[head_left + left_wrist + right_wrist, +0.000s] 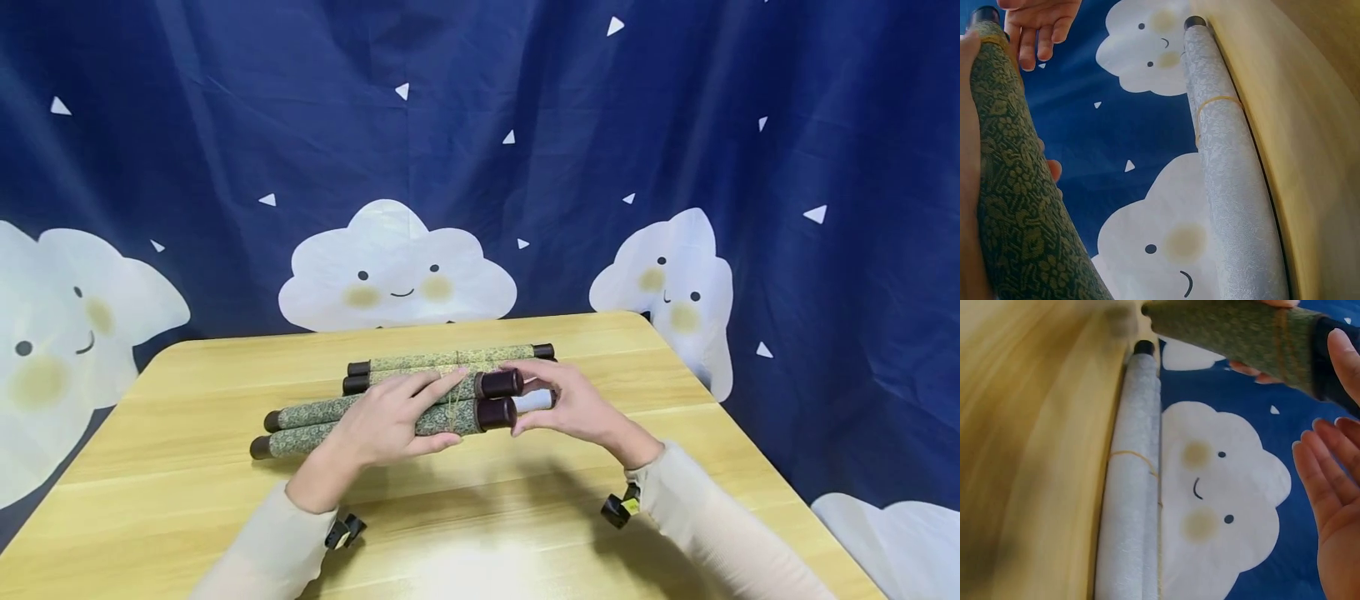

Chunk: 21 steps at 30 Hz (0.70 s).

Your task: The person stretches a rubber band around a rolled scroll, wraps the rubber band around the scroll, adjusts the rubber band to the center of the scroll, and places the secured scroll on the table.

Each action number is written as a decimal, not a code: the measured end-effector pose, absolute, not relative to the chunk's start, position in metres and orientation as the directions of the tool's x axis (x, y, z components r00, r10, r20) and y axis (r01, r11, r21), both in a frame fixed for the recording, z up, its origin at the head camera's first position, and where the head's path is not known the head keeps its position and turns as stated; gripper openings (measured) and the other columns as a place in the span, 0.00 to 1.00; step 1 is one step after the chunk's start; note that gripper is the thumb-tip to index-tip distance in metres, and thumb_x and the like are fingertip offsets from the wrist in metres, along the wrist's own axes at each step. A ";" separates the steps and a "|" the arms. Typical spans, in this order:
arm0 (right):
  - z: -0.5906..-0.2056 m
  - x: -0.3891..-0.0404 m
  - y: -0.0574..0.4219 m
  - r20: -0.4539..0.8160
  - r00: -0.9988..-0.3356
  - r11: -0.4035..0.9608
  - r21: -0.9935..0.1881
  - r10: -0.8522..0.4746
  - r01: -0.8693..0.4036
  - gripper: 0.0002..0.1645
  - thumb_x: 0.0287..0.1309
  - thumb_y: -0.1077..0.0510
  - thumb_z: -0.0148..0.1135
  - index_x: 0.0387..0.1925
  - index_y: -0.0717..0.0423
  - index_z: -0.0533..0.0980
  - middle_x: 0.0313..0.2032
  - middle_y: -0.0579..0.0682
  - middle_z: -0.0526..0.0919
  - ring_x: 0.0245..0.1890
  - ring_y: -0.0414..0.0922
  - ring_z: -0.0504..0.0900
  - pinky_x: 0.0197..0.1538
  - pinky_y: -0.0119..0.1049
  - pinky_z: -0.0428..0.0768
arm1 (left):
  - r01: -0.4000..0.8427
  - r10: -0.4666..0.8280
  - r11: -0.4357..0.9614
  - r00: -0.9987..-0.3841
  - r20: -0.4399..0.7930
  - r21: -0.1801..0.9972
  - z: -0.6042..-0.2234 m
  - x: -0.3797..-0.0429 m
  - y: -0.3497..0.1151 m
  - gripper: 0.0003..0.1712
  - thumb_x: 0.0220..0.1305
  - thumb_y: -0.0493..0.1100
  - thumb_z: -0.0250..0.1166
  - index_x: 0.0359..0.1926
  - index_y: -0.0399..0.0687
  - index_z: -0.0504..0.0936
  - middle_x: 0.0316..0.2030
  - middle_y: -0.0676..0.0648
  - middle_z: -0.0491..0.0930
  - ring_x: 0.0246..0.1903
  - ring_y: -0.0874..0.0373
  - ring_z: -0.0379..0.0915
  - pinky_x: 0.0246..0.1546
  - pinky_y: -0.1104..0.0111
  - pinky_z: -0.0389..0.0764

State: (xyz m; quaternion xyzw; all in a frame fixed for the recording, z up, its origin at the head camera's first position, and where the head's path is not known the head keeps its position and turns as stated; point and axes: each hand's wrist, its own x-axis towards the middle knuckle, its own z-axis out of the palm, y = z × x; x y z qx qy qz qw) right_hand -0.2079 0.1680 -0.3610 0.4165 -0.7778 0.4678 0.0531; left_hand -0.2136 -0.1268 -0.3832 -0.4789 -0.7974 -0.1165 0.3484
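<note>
A pair of green patterned scrolls (303, 425) with dark end knobs is raised at a slant over the table, its right end higher and nearer. My left hand (382, 421) grips the pair from above near a thin yellow cord, and its fingertips show past the far side in the left wrist view. Beside the right-hand knobs, my right hand (573, 404) is spread with the thumb apart from the fingers and holds nothing. White patterned scrolls (1129, 425) with a yellow cord lie beneath, mostly hidden by the green pair in the head view.
Pale yellow-green scrolls (420, 361) with dark knobs lie farther back on the wooden table (187, 500). Behind the table hangs a dark blue curtain (465, 150) printed with clouds and white triangles.
</note>
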 end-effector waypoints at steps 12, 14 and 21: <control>-0.358 -0.210 0.164 0.570 -0.656 0.243 -0.634 -0.495 -0.735 0.43 0.42 0.66 0.77 0.63 0.64 0.70 0.57 0.58 0.78 0.50 0.51 0.80 0.50 0.45 0.81 | 0.792 0.683 0.595 -0.408 0.605 -0.137 -0.388 -0.214 -0.125 0.43 0.67 0.76 0.38 0.73 0.60 0.62 0.45 0.42 0.78 0.33 0.47 0.79 0.36 0.55 0.84; -0.358 -0.208 0.161 0.576 -0.687 0.258 -0.652 -0.443 -0.713 0.38 0.47 0.69 0.74 0.62 0.63 0.70 0.56 0.57 0.78 0.50 0.51 0.79 0.50 0.44 0.81 | 0.790 0.685 0.597 -0.409 0.603 -0.141 -0.388 -0.214 -0.124 0.43 0.67 0.75 0.41 0.74 0.60 0.61 0.47 0.42 0.78 0.33 0.46 0.80 0.37 0.55 0.84; -0.358 -0.202 0.149 0.562 -0.788 0.316 -0.722 -0.252 -0.616 0.21 0.63 0.64 0.63 0.57 0.59 0.74 0.53 0.53 0.81 0.48 0.48 0.81 0.48 0.37 0.81 | 0.768 0.662 0.620 -0.399 0.634 -0.164 -0.391 -0.214 -0.123 0.46 0.65 0.77 0.42 0.69 0.50 0.68 0.43 0.44 0.79 0.30 0.49 0.80 0.30 0.60 0.84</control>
